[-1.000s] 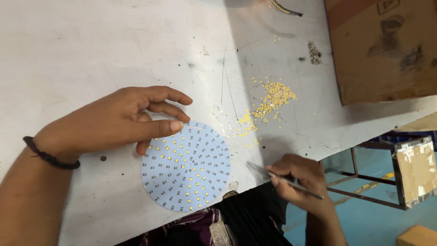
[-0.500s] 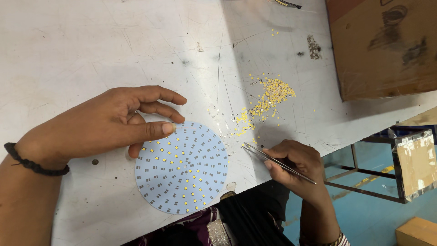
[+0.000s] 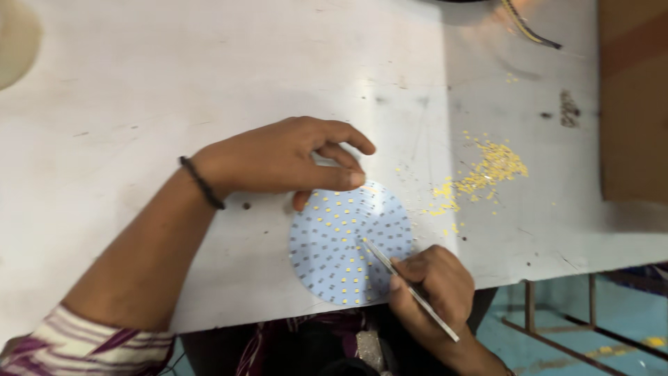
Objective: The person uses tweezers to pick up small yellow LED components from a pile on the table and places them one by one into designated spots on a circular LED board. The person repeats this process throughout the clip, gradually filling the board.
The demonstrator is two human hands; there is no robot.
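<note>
- So, round pale-blue circuit board dotted with small yellow chips (image 3: 341,244), flat on white worktable (image 3: 139,125) near front edge.
- Left hand (image 3: 278,160) pressing on board's top edge, fingers loosely curled, gripping nothing.
- Right hand (image 3: 435,282) pinched shut on thin metal tweezers (image 3: 410,289), tip touching board's middle.
- Loose heap of tiny yellow chips (image 3: 487,170) just right of board.

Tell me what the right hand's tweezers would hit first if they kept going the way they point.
The right hand aims the tweezers up-left over the round blue board. Straight on, the tips would likely meet the board's small yellow chips first, then the left hand's fingers; their height above the board is unclear.
</note>
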